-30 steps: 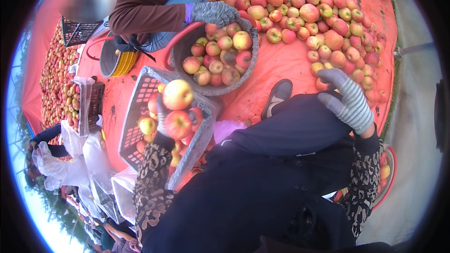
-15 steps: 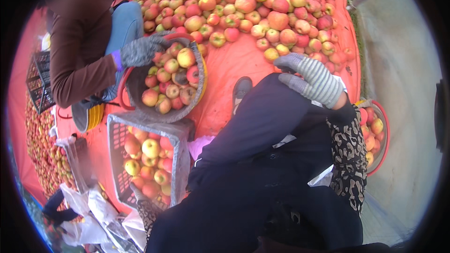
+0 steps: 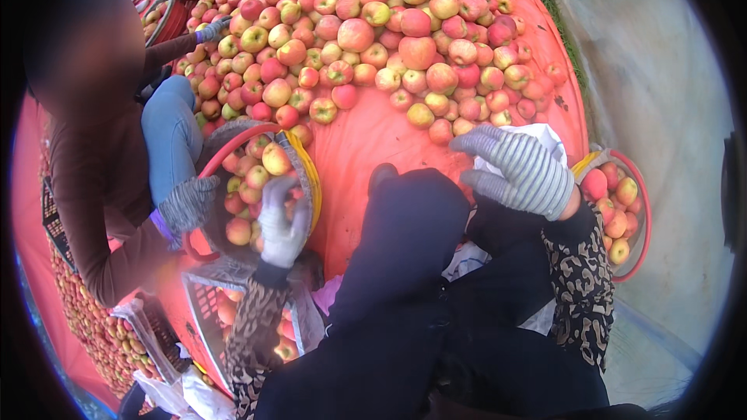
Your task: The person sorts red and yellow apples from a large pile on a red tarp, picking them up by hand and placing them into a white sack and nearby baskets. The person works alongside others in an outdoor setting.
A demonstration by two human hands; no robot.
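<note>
So the left hand (image 3: pixel 282 225), in a pale glove, is over the near side of a yellow bucket (image 3: pixel 310 173) with a red handle, roughly 9 o'clock from the middle of the view. Thumb and fingers are spread apart, and I don't see an apple gripped in there; can't tell if the fingertips touch the apples (image 3: pixel 257 177) filling that bucket. The right hand (image 3: pixel 520 171), in a striped glove, is out at about 3 o'clock, fingers loosely curved and apart with nothing visible in them, right by a white bag (image 3: pixel 537 138). Further out at 3 o'clock there's another bucket (image 3: pixel 640 243) with apples in it. A crate (image 3: pixel 207 300) sits at 8 o'clock, more apples inside, and the person's left sleeve (image 3: pixel 261 315) crosses over it. The big pile (image 3: pixel 354 35) of red and yellow-green apples spreads around 12 o'clock on an orange-red sheet (image 3: pixel 350 155). At 9 to 10 o'clock there's a co-worker (image 3: pixel 85 163) in a brown top and jeans, one grey-gloved hand (image 3: pixel 189 204) at the bucket's handle side, the other gloved hand (image 3: pixel 212 29) up at 11 o'clock by the pile's edge.
</note>
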